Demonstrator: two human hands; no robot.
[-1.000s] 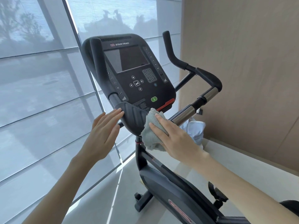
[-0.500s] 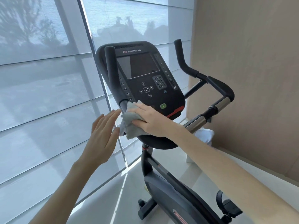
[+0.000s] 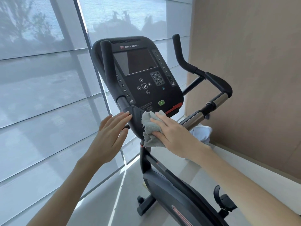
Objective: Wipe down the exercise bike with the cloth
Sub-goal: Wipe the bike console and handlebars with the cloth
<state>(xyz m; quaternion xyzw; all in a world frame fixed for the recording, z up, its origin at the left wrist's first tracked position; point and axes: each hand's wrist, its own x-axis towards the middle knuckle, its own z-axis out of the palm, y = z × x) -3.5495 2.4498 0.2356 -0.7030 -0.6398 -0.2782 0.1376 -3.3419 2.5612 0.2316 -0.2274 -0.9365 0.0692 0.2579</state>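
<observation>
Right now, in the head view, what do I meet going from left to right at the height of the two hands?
Pale window blind → left hand → black plastic housing under the console → grey terry cloth → right hand → shiny metal handlebar tube → beige wall.

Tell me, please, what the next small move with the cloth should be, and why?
Probably slide the cloth left across the housing below the console, toward the left hand. The right hand holds it against only the housing's right part, while the left hand's straight fingers rest on its left edge, seemingly steadying it.
</observation>
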